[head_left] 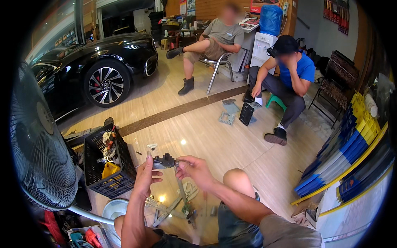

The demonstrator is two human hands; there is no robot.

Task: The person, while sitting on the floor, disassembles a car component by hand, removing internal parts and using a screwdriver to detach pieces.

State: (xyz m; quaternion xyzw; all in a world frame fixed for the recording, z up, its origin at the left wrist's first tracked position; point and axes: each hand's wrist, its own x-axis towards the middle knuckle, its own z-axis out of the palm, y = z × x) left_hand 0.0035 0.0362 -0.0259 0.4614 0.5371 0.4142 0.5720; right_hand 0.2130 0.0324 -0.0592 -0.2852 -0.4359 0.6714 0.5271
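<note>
Here, the left hand (144, 175) is half closed, its thumb raised and its fingers slightly spread, with the left end of a black, blocky plastic part (164, 161) in its hold. The right hand (196, 171) pinches the part's right end between thumb and forefinger, the other fingers curled. The part is thus up between the 2 hands, above the glossy beige tiled floor (248, 151). Below them on the floor lie long, pale metal strips (175, 208), a small green circuit board (188, 209) and a short grey cylinder (214, 211).

Just left of the hands stands a black slatted plastic crate (111, 184); a bright yellow piece (111, 169) lies at its near edge, cords and tools farther back. A big fan with a pale wire cage (45, 140) is at the floor's left edge; yellow, blue and grey long strips (341, 153) lean at the right edge.

Farther off, grey metal plates (230, 108) and a black, box-like panel (247, 114) are beside a person in a blue shirt (305, 68) on a low green stool (276, 101). Beyond, another person in a grey shirt (224, 33) sits on a chrome-framed chair (223, 62), and a glossy black car (103, 51) fills the far left corner.
</note>
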